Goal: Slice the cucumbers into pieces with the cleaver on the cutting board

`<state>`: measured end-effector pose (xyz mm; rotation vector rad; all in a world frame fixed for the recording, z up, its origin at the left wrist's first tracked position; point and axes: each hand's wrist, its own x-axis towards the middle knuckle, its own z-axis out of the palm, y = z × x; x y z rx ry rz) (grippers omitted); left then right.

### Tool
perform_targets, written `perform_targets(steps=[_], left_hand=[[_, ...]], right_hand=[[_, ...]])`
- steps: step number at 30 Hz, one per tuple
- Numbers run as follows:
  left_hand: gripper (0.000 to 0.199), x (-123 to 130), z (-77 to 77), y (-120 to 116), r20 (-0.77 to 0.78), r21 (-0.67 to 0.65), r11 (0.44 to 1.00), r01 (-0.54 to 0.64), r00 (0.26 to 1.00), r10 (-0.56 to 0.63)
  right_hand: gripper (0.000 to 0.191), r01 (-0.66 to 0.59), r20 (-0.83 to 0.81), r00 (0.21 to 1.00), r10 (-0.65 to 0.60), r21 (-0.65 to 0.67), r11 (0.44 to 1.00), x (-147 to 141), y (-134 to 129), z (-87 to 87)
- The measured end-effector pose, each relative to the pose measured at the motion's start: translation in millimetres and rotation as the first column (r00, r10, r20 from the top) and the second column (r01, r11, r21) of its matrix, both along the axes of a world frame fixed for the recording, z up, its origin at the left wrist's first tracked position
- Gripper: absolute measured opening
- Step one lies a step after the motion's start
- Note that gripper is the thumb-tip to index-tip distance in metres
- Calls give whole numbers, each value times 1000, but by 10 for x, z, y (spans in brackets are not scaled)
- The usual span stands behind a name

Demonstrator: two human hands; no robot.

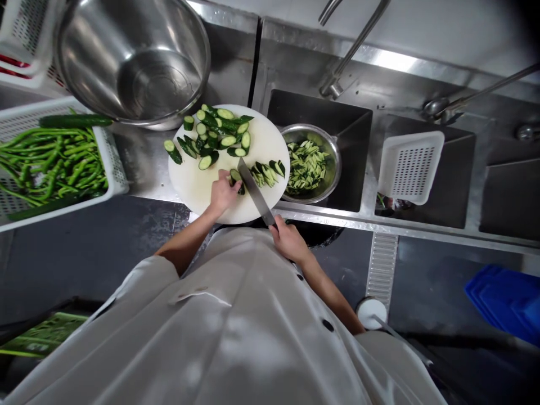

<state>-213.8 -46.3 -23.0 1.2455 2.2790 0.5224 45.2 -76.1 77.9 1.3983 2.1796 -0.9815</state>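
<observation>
A round white cutting board (189,183) lies on the steel counter. My left hand (224,194) is closed on a cucumber piece (235,176) near the board's front. In my right hand (288,238) is the handle of a knife (257,194), its blade slanting across the board just right of that piece. Thin cucumber slices (266,174) lie right of the blade. Several thick cucumber chunks (205,162) are heaped toward the back of the board. Cut cucumber (307,166) partly fills a steel bowl (336,169) in the sink to the right.
A large steel basin (130,62) stands behind the board. At left, a white basket (110,160) holds long green beans (50,160) and whole cucumbers (75,121). A faucet (352,53) rises behind the sinks; a white perforated basket (411,166) sits in the middle one.
</observation>
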Motion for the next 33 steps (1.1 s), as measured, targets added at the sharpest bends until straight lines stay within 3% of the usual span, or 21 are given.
perform_targets(steps=[2,3,5,7,9,14,19,30,33], left_hand=[[38,-75,-44,-89,-97,109,984,142,987,-132],[33,-143,-68,-111,-151,183,945,273,957,-247],[22,-292,-119,-115,-254,296,787,542,839,-482],[19,-401,-164,-87,-325,325,641,695,719,-615],[20,-444,-198,-53,-361,319,591,741,672,-647],[26,-418,-239,-16,-374,300,601,741,671,-641],[30,-430,-274,-25,-379,294,587,754,656,-653],[29,-356,-386,-114,-361,357,684,636,770,-527],[30,-347,-424,-128,-380,364,687,629,774,-507]], right_hand=[[44,-43,37,998,43,-7,999,-23,3,36],[44,-65,48,997,65,-10,998,-29,6,48],[44,-99,72,992,100,-16,995,-38,17,78],[44,-118,101,988,119,-15,993,-43,27,140],[44,-133,121,984,133,-9,991,-44,38,239],[38,-162,115,980,162,-4,987,-109,98,422],[31,-175,103,979,175,-4,985,-251,198,370],[32,-206,96,974,204,9,979,-282,219,383],[31,-208,92,974,207,1,978,-289,214,371]])
